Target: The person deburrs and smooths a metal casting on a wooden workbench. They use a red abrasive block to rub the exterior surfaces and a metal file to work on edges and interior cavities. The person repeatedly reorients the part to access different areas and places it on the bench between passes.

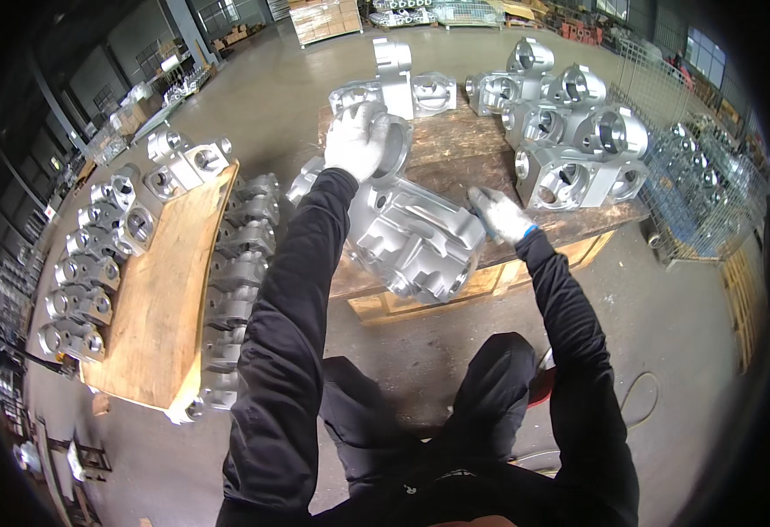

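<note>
A large silver metal casting [416,230] lies tilted at the near edge of the wooden workbench [455,145], partly overhanging it. My left hand [356,140], in a white glove, is wrapped over the round ring at the casting's far end. At the casting's right side is my right hand [501,213], also gloved in white, with its fingers curled together. A bit of blue shows beside that palm, but what the fingers hold is too small to make out. Beyond my left hand another casting [395,83] stands on the bench.
Several similar castings [569,140] crowd the bench's right side. To the left, a wooden board [157,290] has rows of castings along both sides. A wire mesh cage [697,189] with metal parts stands at the right. A thin hose [644,400] lies on the floor near my right leg.
</note>
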Available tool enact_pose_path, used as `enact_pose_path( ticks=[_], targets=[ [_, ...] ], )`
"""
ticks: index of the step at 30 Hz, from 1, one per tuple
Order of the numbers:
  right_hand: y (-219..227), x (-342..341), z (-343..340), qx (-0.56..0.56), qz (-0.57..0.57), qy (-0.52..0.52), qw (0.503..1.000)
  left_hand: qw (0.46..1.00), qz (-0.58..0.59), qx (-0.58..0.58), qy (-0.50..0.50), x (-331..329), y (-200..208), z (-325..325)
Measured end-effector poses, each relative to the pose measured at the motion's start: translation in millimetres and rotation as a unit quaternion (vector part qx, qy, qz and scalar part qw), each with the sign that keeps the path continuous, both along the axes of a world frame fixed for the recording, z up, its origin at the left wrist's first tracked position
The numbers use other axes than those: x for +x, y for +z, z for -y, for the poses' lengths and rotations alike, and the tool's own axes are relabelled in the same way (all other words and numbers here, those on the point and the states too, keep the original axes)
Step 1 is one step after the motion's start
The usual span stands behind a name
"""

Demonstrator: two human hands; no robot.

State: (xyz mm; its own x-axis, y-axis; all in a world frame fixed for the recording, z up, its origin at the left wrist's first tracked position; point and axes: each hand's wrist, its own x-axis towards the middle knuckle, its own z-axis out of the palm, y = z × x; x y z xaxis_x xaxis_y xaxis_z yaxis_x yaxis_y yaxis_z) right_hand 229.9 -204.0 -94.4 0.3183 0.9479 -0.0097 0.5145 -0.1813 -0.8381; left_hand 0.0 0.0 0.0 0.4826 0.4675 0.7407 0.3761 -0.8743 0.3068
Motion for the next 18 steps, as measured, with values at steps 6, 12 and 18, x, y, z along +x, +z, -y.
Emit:
enact_pose_path(
  ticks=[6,12,18],
  targets=[
    [3.6,-36.4,41.4,0.020,0.035,0.108,0.993,0.999,0.036,0.018,-0.029,-19.6,-4.3,18.3],
    [7.8,-59.5,-5.5,0.113,0.197,0.078,0.971,0.999,0.029,-0.017,-0.030,-35.1,-2.5,34.6],
    [-7.7,-60.1,-57.1,0.192,0.353,0.100,0.910,0.998,0.046,-0.026,-0.041,-34.2,-0.3,34.5]
  ],
)
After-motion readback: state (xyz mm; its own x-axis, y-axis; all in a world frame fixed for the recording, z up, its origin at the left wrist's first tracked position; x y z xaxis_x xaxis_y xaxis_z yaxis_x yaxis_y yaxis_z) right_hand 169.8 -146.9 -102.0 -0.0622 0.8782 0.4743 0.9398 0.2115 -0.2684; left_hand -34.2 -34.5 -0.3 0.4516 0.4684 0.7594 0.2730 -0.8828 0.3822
